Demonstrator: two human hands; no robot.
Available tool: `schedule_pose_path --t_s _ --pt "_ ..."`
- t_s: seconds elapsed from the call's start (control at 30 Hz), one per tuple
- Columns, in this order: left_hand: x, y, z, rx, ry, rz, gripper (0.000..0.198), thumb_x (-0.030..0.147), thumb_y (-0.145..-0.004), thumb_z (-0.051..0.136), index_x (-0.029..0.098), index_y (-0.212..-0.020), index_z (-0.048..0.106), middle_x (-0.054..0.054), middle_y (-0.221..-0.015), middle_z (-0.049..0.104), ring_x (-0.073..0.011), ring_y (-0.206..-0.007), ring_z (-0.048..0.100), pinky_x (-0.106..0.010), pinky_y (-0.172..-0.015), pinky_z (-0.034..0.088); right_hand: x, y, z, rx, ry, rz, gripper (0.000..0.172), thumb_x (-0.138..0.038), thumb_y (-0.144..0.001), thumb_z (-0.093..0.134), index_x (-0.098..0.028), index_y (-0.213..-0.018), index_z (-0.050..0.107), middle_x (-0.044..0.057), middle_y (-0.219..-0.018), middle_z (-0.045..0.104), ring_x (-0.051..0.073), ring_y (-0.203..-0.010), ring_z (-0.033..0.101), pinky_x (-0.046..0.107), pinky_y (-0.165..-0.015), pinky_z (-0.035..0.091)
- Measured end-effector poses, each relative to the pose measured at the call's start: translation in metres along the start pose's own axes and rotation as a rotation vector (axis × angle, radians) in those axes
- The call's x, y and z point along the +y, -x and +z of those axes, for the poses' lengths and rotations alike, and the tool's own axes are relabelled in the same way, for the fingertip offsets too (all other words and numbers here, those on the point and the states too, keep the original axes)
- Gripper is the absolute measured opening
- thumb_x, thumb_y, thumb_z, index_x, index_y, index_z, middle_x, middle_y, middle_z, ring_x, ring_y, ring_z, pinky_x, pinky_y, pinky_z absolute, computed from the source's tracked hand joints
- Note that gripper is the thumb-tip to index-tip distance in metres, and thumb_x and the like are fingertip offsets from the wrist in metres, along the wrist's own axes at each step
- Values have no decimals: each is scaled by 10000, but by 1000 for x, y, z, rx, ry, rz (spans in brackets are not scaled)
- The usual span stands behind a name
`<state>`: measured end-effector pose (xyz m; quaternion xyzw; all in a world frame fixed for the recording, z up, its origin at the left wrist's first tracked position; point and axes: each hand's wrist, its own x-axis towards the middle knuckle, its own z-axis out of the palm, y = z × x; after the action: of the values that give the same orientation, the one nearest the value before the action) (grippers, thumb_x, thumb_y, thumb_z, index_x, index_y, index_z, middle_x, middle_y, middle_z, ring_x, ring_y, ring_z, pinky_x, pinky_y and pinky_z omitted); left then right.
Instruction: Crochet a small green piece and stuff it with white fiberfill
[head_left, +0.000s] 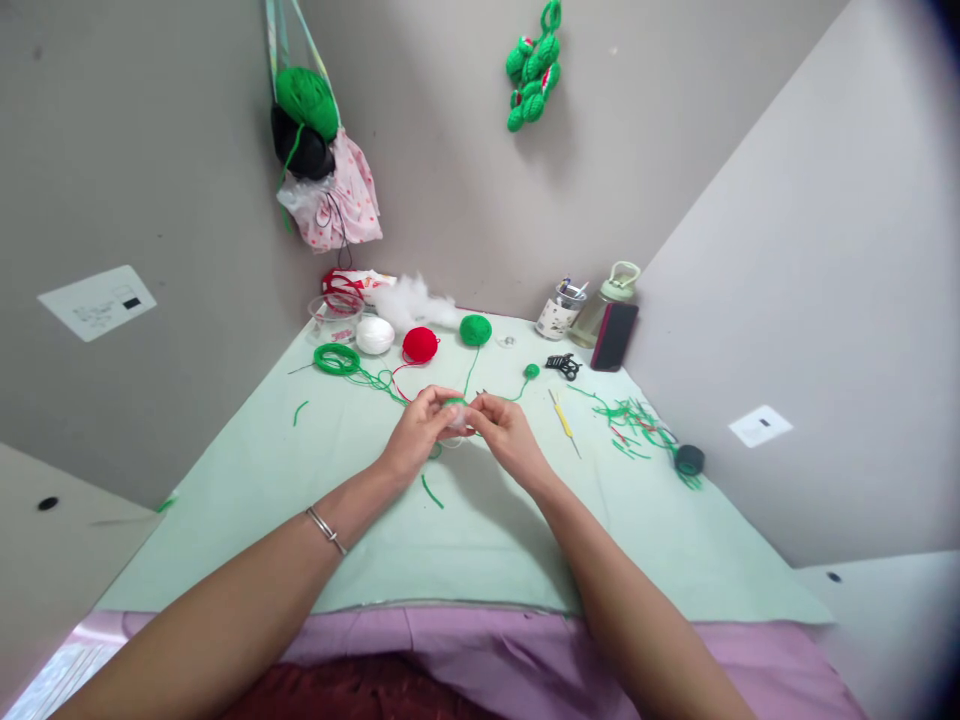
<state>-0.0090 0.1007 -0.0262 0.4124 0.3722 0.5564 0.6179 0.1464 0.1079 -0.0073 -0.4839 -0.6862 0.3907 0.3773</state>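
Near the middle of the table, my left hand (414,432) is closed around a small green and white crochet piece (456,404). My right hand (508,438) pinches at the right side of the same piece, its fingertips meeting those of the left. White fluff or yarn shows between the fingers; which of the two I cannot tell. Strands of green yarn run from the hands toward a green yarn ball (475,330) and a small green ball (531,371). A red yarn ball (420,345) and a white yarn ball (375,336) sit just beyond my left hand.
White stuffing (412,303) lies at the back. A yellow crochet hook (562,418), black scissors (564,366) and green yarn scraps (634,415) are on the right, before a phone (615,337) and bottle (596,312). A coil of green yarn (336,359) lies left.
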Motion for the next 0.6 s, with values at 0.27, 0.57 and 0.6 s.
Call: schedule_pose_path --t_s 0.27,0.57,0.6 --pt "-9 -11 -7 148 -73 18 225 193 -665 731 202 -854 610 58 -630 623 -124 -557 580 -230 -562 475 -9 11 19 -3 148 -50 204 -305 -876 567 -226 -690 540 -50 -588 504 138 -591 411 286 -632 302" --pt "-2 2 1 55 82 11 259 387 -797 749 212 -868 572 31 -762 628 -136 -748 642 -281 -747 588 -3 2 11 91 57 50 287 -437 -812 625 -227 -648 519 -68 -546 394 117 -555 315 274 -561 245" --pt "0 2 1 31 97 16 278 426 -816 748 207 -874 587 20 -804 638 -137 -779 650 -292 -774 597 -2 1 10 91 32 62 299 -457 -809 623 -227 -648 520 -68 -541 399 113 -545 311 271 -552 246"
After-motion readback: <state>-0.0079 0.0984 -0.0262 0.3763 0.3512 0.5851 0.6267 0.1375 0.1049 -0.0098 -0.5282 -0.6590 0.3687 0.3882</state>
